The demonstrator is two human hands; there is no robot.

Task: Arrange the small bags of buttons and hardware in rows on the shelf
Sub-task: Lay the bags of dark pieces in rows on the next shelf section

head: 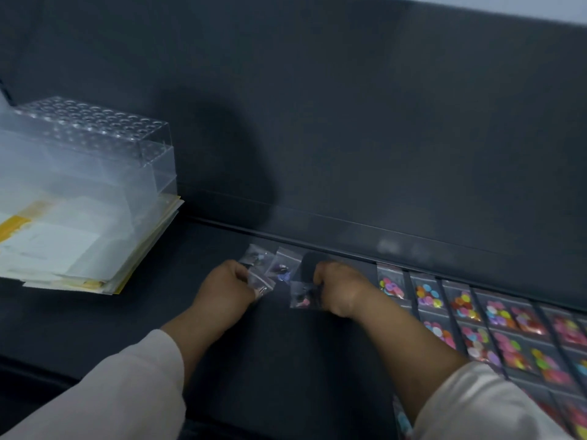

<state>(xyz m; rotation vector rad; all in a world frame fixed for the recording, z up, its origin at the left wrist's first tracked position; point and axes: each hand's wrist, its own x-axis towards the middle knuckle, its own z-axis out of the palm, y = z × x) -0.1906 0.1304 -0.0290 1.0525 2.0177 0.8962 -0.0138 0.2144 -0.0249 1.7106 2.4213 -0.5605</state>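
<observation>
**Clerk:** Item one, the loose bags?

**Checker:** Small clear zip bags, four counted, mid-shelf near the back wall. The left hand [222, 281] pinches one bag [262, 282] with curled fingers; that bag has a red seal strip. The right hand [340, 287] is curled round a second bag [301, 298] holding dark and pink pieces. Two further bags [282, 265] lie flat just behind the hands, with purple and dark contents.

**Clerk:** Item two, the sorted stock?

**Checker:** The rows of button bags [476, 312] lie flat on the dark shelf [286, 360], right of the right hand and running to the picture's edge. At least two rows, side by side. Each bag holds mixed pink, yellow, orange, green and blue buttons. The back row shows about six, but blur prevents a firm count.

**Clerk:** Other stock?

**Checker:** One clear rack with round holes [95, 131], far left, standing on one stack of papers and sleeves [79, 246].

**Clerk:** Legible print?

**Checker:** Too blurred to read.
</observation>
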